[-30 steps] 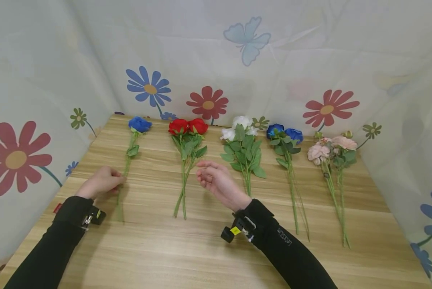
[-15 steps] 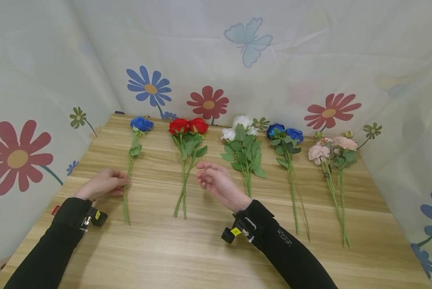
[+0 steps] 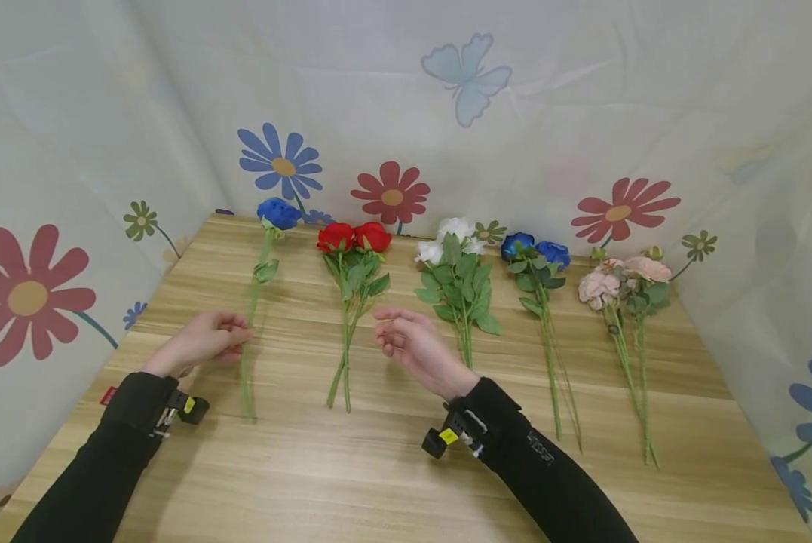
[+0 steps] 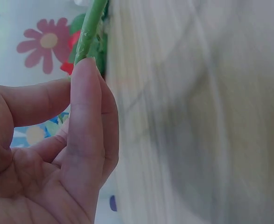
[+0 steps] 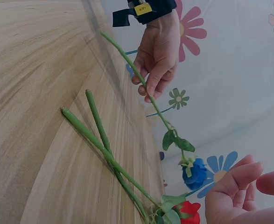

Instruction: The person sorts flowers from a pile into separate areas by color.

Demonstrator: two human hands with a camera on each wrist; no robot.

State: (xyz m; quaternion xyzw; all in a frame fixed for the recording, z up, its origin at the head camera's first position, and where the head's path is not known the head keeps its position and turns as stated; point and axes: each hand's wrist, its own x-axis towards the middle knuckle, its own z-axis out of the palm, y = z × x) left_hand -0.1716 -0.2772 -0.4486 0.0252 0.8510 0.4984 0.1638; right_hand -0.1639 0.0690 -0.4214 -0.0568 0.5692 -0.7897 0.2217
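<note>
Blue rose (image 3: 278, 213) stem pinched by left hand (image 3: 202, 343) fingers (image 4: 86, 100).

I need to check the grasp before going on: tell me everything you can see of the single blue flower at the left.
The single blue flower has one deep-blue bloom, a long thin green stem and a few green leaves below the head; it looks artificial. The left hand pinches the stem about midway between thumb and fingers. The right wrist view shows the flower lifted off the wooden table, bloom toward the flowered backdrop. It is apart from the red flowers beside it. The right hand does not touch it.
</note>
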